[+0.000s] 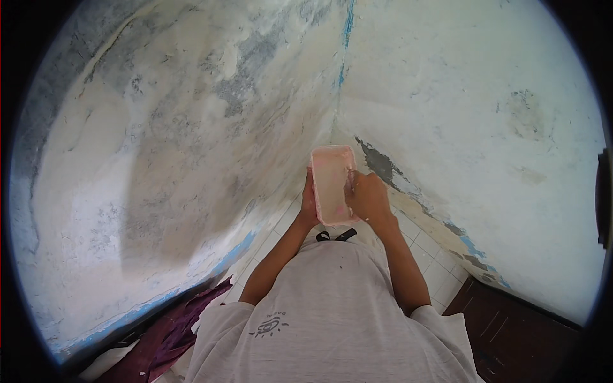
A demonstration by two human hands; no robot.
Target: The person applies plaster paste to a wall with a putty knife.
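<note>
A pink rectangular plastic tray (331, 147) is held up in front of my body, with pale, creamy paste (331, 185) coating its inside. My left hand (309, 203) grips its left side, fingers mostly hidden beneath and behind it. Over the tray's right edge, my right hand (371, 199) is closed, with the fingertips at the paste. Whatever it holds is too hidden to name. Smears of paste show on the right fingers and along the rim.
Two patchy walls meet at a corner (336, 118) ahead. Crumbled grey plaster (380, 161) marks the right wall's lower part. White floor tiles (424, 258) lie below. Dark red cloth (169, 332) is at lower left, a dark brown wooden piece (511, 335) at lower right.
</note>
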